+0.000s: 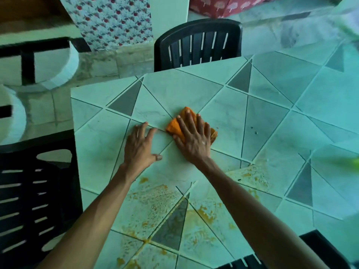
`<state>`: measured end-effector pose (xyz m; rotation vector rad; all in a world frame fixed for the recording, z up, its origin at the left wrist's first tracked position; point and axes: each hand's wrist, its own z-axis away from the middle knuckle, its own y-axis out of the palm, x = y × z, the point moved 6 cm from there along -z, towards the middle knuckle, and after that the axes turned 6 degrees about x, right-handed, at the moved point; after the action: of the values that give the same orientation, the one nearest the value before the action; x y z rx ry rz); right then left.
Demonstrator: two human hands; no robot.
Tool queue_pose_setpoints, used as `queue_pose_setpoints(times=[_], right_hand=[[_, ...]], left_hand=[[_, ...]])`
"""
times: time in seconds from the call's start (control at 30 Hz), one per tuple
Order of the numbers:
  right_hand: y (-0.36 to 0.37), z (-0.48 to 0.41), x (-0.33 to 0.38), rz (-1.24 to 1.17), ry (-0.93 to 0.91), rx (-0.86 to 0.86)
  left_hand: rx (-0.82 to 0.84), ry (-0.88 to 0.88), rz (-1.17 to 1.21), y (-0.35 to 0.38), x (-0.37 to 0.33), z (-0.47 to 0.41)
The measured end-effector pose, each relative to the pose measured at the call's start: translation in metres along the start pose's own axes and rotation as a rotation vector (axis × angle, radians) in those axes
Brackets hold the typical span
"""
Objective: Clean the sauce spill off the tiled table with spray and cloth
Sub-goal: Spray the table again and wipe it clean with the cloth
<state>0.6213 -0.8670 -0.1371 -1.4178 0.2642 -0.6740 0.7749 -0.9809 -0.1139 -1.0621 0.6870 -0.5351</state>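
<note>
Sauce spill [204,214] (an orange-yellow smear with dried flecks) covers the near part of the pale green tiled table [272,113], crossing several tiles and grout lines close to the person. The crumpled orange cloth [174,128] sits further out, near the table's middle, beyond the spill on tile that looks clean. The right hand [194,138] presses flat on it, fingers straight and spread, not curled round it. The left hand [140,146] rests just beside, palm down on bare tile, fingers splayed, holding nothing. The cloth looks soft, light and limp — it will bunch and slide easily, so pressing from above over its middle should steer it better than pinching an edge. Glazed tile is probably slick; the grout grooves will likely hold residue. No spray bottle can be made out — a green blur at the right edge is too smeared to identify.
</note>
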Motion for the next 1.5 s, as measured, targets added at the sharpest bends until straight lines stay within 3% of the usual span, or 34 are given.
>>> queue_pose_setpoints(times=[0.1, 0.17, 0.3, 0.4, 0.5, 0.6, 0.7, 0.77, 0.83, 0.9, 1.0, 1.23, 1.37, 1.5], right_hand=[[0.006, 0.085, -0.013, 0.032, -0.226, 0.069], [0.003, 0.116, -0.045, 0.063, -0.228, 0.095], [-0.012, 0.069, -0.119, 0.027, 0.136, 0.053], [-0.018, 0.001, -0.107, -0.051, 0.308, -0.014], [-0.006, -0.028, -0.047, -0.046, 0.187, -0.027], [0.008, 0.018, -0.001, 0.008, -0.044, -0.018], [0.01, 0.084, -0.017, 0.012, -0.201, 0.03], [0.004, 0.1, -0.062, 0.021, -0.131, 0.031], [-0.009, 0.087, -0.117, 0.008, 0.07, 0.022], [-0.024, 0.056, -0.153, -0.045, 0.264, 0.002], [-0.025, 0.02, -0.148, -0.064, 0.365, -0.017], [-0.001, 0.096, -0.089, -0.037, 0.002, -0.01], [-0.002, 0.067, -0.097, -0.032, 0.008, -0.013], [-0.024, 0.011, -0.149, -0.024, 0.136, 0.019]], left_hand=[[-0.014, -0.026, 0.009, 0.001, -0.007, -0.001], [-0.011, -0.036, 0.025, 0.003, -0.009, -0.001], [0.003, -0.047, 0.019, 0.006, -0.009, 0.0], [0.014, -0.055, 0.003, 0.008, -0.009, -0.002], [0.008, -0.064, -0.014, 0.007, -0.006, -0.004], [-0.002, -0.063, -0.013, 0.007, -0.006, -0.003], [0.001, -0.069, -0.041, 0.003, -0.012, -0.006], [0.025, -0.116, -0.05, 0.002, -0.015, -0.007], [0.036, -0.129, -0.077, 0.003, -0.024, -0.005], [0.014, -0.049, -0.119, 0.004, -0.042, -0.006], [0.065, 0.103, -0.129, 0.013, -0.081, -0.007], [0.169, 0.135, -0.122, 0.039, -0.129, -0.005], [0.17, 0.1, -0.165, 0.043, -0.131, -0.008], [0.147, 0.029, -0.217, 0.045, -0.144, -0.013]])
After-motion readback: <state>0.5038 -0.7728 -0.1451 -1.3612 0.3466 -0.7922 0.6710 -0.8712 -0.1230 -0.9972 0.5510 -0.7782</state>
